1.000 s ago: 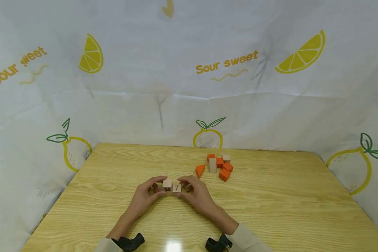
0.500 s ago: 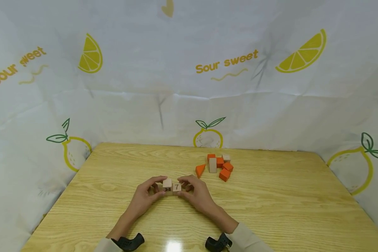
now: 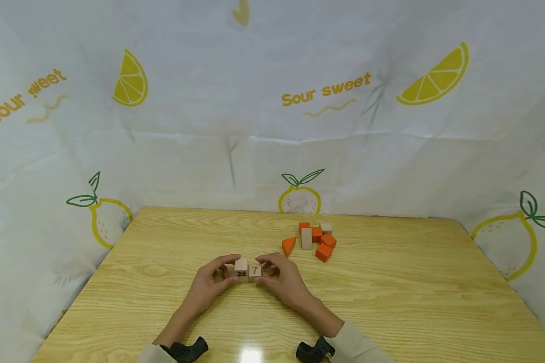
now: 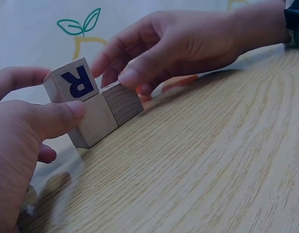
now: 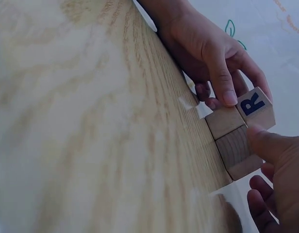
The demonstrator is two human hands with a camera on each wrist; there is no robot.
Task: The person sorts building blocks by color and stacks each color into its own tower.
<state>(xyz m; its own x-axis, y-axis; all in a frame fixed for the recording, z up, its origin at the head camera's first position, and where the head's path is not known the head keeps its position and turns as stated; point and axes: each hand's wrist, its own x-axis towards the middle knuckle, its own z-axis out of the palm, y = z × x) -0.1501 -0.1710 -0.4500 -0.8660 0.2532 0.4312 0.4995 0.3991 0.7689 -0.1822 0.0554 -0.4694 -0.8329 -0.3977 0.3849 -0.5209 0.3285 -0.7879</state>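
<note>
Wooden cubes sit together on the table between my two hands. A cube with a dark R on its face (image 4: pixel 77 81) rests on a plain lower cube (image 4: pixel 96 121). Against that lower cube stands a second one (image 3: pixel 255 270), marked 7 on top. My left hand (image 3: pixel 211 282) holds the left stack from the side, its thumb near the seam between upper and lower cube. From the other side, my right hand (image 3: pixel 285 281) pinches the 7 cube between thumb and fingers. Some fingertips behind the cubes are hidden.
Farther back on the wooden table (image 3: pixel 390 282) lies a group of orange blocks (image 3: pixel 324 251), with an upright pale block (image 3: pixel 306 238) among them. An orange triangular block (image 3: pixel 288 245) lies just beyond my right hand. A white printed cloth (image 3: pixel 200 166) hangs behind the table.
</note>
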